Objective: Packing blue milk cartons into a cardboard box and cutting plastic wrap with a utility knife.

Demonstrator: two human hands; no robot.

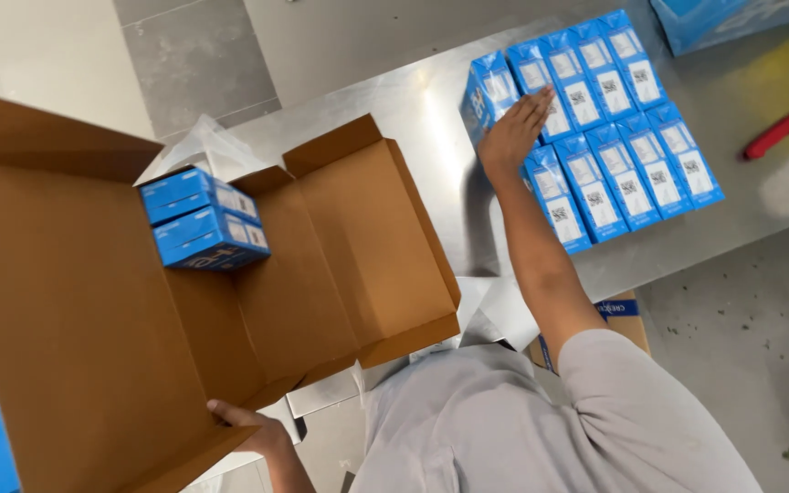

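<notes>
A large open brown cardboard box lies on a steel table, with two blue cartons stacked inside near its far end. My left hand grips the box's near flap edge. My right hand reaches out flat, fingers together, onto a block of several blue cartons lying side by side in two rows on the table. It touches the leftmost cartons of the block, and I cannot tell if it grips one.
A red-handled tool lies at the table's right end. A blue package sits at the far right corner. Clear plastic wrap bunches behind the box. A smaller cardboard box stands on the floor below the table edge.
</notes>
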